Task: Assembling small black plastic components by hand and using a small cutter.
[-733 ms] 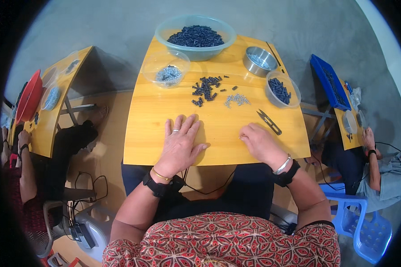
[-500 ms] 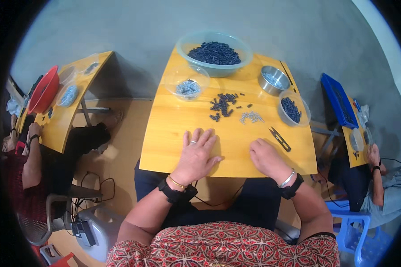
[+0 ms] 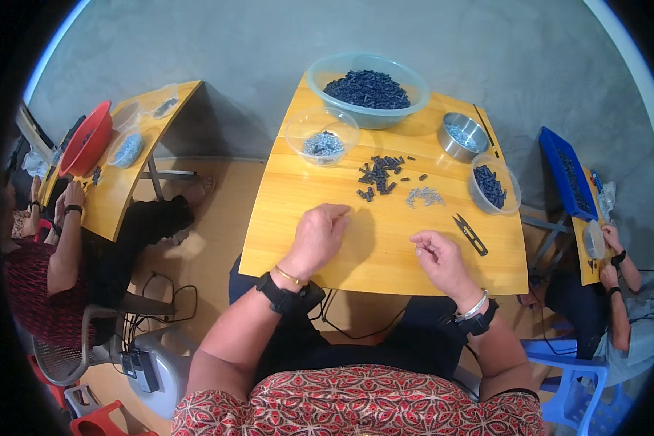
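My left hand [image 3: 317,236] is lifted off the left part of the yellow table, fingers loosely bent toward the right, with nothing visible in it. My right hand [image 3: 439,258] hovers by the near edge, half curled, thumb and forefinger apart, no object showing. Beyond them lies a loose pile of short black cylindrical pieces [image 3: 376,176]. Beside it on the right is a small heap of silver screw-like pieces [image 3: 423,196]. Black thread snips [image 3: 470,234] rest to the right of my right hand, untouched.
At the back stands a large translucent basin [image 3: 370,120] of black pieces. A clear bowl [image 3: 296,138] with silver pieces is left; a metal bowl [image 3: 454,145] and a clear tub [image 3: 512,198] of black pieces are right. Co-workers sit at tables [image 3: 116,211] on both sides.
My left hand, earlier spread flat on the table, has risen and its fingers have bent to the right. My right hand has loosened from a closer curl. The whole view has shifted slightly.
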Motion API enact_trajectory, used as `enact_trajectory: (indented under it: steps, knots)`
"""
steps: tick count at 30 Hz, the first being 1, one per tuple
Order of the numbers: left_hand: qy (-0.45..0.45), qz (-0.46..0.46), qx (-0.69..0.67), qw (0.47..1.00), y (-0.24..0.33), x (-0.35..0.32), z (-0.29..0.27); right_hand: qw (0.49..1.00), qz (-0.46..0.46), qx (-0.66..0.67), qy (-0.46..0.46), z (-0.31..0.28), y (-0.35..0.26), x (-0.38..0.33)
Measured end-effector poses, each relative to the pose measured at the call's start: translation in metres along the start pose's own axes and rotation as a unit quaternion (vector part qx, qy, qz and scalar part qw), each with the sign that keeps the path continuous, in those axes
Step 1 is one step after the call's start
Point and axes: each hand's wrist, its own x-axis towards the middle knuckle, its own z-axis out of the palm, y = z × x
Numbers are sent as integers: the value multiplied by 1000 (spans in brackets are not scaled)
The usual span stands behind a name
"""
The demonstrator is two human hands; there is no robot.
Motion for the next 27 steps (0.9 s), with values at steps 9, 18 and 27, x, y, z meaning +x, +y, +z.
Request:
enact_trajectory:
  steps: [9, 18, 27]
  knots:
    - [-4, 44, 134, 990, -1, 40, 8, 984, 42, 165, 61, 3, 23, -11]
    - [-128, 47, 209, 968, -7, 65, 13, 969, 26, 228, 87, 4, 30, -18]
    - [-107, 38, 25, 993, 5, 51, 6, 967, -10, 216, 131, 3, 34, -18]
